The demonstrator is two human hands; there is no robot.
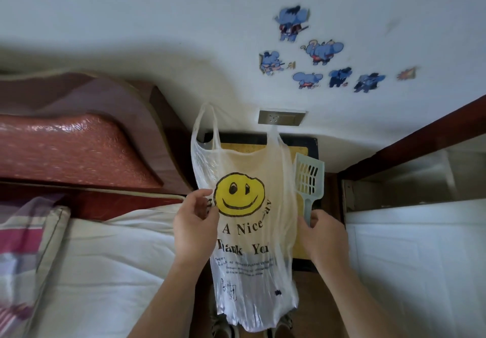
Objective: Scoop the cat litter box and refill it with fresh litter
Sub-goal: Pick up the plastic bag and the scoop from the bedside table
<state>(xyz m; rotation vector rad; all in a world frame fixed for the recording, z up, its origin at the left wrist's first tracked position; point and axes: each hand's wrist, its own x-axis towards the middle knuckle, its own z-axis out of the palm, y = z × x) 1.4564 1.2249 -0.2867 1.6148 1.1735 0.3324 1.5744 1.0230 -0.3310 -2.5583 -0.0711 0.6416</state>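
I see my operator's two hands held apart over the floor, with a thin, see-through white plastic bag [252, 232] stretched between them. The bag carries a yellow smiley face and black lettering, and its two loop handles point away toward the wall. The left hand [196, 219] pinches the bag's left edge beside the smiley, thumb and fingers curled onto the film. The right hand [324, 235] is wrapped round the handle of a pale blue slotted plastic litter scoop [309, 176]. The scoop's head sticks out past the bag's right edge, above the right rim of the box. The bag's right edge runs against that hand's thumb, but I cannot tell whether the hand grips it as well.

Under the bag, and mostly hidden by it, sits the black-rimmed rectangular litter box [313, 141] with yellowish litter [244, 148] inside. It is on the floor with its far edge against the wall, between the bed [113, 253] on the left and a white cabinet [420, 253] on the right.

A grey wall socket [281, 118] sits just above the box's far rim, and blue elephant stickers [324, 52] are scattered higher on the wall. The bed has a white sheet and a red padded headboard [73, 148]. Two shoe tips [226, 329] show at the bottom edge, beneath the bag.
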